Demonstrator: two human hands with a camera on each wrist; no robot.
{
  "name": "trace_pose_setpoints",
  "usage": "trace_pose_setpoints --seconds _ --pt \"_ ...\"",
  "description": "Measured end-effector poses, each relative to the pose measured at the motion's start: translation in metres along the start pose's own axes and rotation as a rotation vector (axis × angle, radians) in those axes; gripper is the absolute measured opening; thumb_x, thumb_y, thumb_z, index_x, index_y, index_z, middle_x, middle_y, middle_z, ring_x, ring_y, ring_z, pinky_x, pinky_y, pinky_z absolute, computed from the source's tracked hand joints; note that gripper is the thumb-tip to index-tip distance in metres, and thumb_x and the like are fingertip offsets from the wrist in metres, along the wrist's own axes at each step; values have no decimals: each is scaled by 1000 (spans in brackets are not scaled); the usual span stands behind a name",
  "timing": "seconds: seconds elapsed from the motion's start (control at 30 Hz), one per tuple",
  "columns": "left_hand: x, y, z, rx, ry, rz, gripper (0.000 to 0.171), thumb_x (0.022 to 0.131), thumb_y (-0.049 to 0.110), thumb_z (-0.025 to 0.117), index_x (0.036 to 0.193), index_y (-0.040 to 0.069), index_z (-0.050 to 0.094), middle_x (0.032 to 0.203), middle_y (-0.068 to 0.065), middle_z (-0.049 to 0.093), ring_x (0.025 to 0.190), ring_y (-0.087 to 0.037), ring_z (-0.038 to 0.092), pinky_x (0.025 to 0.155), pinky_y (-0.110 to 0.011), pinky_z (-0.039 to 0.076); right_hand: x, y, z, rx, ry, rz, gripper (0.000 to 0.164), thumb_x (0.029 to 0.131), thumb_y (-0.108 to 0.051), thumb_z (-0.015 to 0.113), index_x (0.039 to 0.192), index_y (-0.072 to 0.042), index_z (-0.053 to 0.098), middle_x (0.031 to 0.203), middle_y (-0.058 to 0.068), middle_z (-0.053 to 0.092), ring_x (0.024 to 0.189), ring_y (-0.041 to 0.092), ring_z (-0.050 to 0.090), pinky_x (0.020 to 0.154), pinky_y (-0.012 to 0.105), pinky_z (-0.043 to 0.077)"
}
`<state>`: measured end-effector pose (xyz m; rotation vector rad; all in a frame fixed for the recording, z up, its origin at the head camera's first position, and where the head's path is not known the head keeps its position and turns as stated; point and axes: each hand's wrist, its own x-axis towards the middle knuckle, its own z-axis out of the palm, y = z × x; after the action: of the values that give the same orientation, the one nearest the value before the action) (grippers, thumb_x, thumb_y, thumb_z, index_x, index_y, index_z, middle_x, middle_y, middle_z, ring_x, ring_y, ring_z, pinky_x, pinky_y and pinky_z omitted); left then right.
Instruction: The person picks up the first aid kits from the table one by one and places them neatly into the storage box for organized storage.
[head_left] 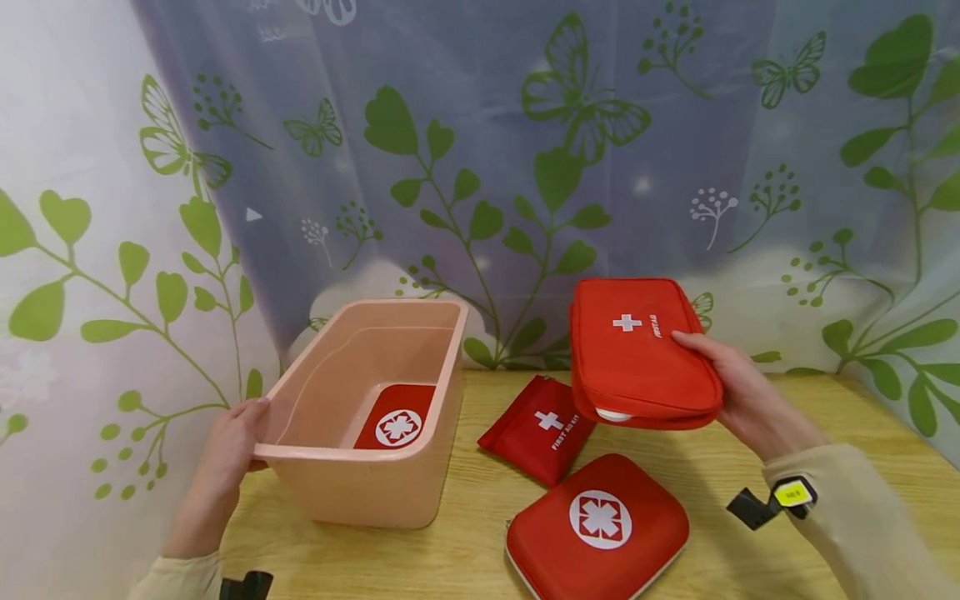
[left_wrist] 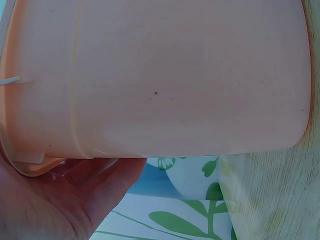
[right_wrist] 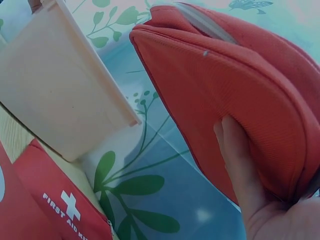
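Observation:
A red fabric first aid bag [head_left: 615, 362] with a white cross is held up off the table in my right hand [head_left: 738, 387], thumb on its top face and fingers hidden beneath. In the right wrist view the bag [right_wrist: 200, 90] shows a pale strip along its opening edge. My left hand [head_left: 225, 471] grips the rim of a pink plastic bin [head_left: 360, 492] at its near left corner. Inside the bin lies a red case [head_left: 369, 433] with a round white emblem, partly hidden by the front wall. The left wrist view shows the bin's outer side [left_wrist: 190, 85].
Right of the bin, a flat red first aid pouch [head_left: 517, 433] lies on the wooden table [head_left: 465, 550]. Nearer me sits a red zipped case [head_left: 547, 533] with a round white emblem. A curtain [head_left: 480, 167] printed with leaves and butterflies hangs behind.

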<state>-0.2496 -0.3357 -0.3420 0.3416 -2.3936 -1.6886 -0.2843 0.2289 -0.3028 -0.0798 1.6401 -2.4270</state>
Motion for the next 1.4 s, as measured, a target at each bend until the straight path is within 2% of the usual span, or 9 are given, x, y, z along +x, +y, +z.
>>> trace_pose_setpoints --seconds 0.4,0.8,1.03,1.4 --pt "-1 -1 1 1 3 14 55 104 29 36 133 -18 40 78 -1 58 58 -9 60 54 -29 55 7 2 20 2 -28 -21 42 100 -28 58 132 -10 37 102 1 67 87 16 70 80 31 56" --pt "0 -1 1 -18 -4 2 56 104 29 35 134 -18 38 78 -1 59 59 -9 60 54 -30 55 14 4 37 12 -60 -23 40 101 -26 56 131 -5 39 99 1 69 85 16 71 77 30 57" --pt "-1 -1 1 1 -6 14 55 104 30 35 132 -18 42 79 -2 59 61 -10 61 56 -31 56 18 5 50 23 -50 -24 43 99 -27 60 131 -4 40 99 2 68 85 15 71 79 29 56" --pt "0 -1 1 -40 -8 14 55 104 28 36 133 -18 40 75 1 59 59 -10 61 55 -31 56 25 9 66 8 -64 -37 41 100 -26 58 131 -4 42 100 2 69 86 15 70 80 28 56"
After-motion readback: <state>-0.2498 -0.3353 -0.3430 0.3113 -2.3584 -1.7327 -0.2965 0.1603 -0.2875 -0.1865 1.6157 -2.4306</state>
